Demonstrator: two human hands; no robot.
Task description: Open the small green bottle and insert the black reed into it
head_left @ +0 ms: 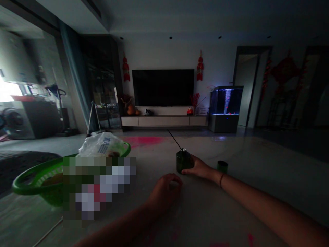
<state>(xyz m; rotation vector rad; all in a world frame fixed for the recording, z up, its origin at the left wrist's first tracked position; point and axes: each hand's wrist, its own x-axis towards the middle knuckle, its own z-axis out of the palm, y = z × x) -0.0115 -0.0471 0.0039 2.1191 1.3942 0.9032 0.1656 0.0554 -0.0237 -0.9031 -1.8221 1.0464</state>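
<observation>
Left hand (166, 192) lay curled, grip unclear; right hand (197, 168) cupped a green glass bottle (183, 162) at twelve o'clock (steadying it, apparently).

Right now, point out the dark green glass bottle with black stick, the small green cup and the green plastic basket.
Green bottle (183, 162): head view, on body.
Green cup (222, 167): head view, on side.
Green basket (46, 167): head view, on rim.
</observation>
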